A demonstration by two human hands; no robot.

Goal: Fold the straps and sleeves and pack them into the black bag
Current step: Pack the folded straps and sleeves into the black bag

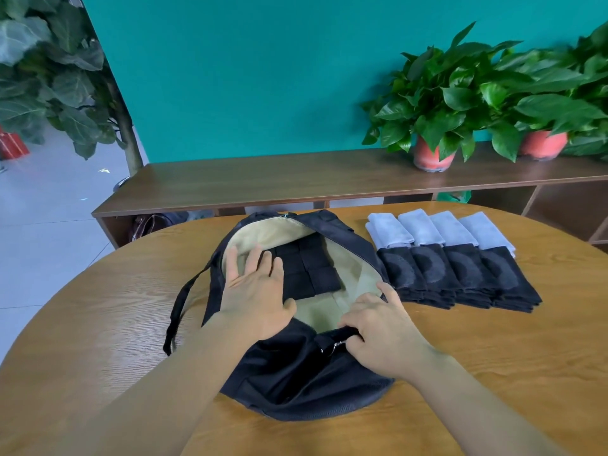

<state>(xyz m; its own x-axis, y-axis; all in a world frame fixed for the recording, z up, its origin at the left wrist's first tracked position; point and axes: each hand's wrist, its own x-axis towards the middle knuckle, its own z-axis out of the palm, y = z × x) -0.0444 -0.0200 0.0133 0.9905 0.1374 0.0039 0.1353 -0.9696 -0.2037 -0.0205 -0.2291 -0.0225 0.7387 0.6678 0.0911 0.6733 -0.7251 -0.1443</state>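
Low over a round wooden counter (98, 324), a person's two hands are on an open black bag (296, 383) that lies flat at the counter's middle. The left hand (255, 291) is spread with its fingers straight, pressing flat on the bag's tan lining (348, 274) and on the edge of the folded black pieces (312, 268) packed inside. The right hand (378, 334) curls its fingers round the bag's near black rim, beside a metal zipper pull (337, 344). Right of the bag, four folded pale grey cloths (437, 227) lie in a row, with four black stacks (460, 274) in front, touching them. Two potted plants (434, 103) stand on a low shelf (263, 182) behind. The number of pieces in the bag, or in each stack, cannot be made out, and the left hand hides some of them.
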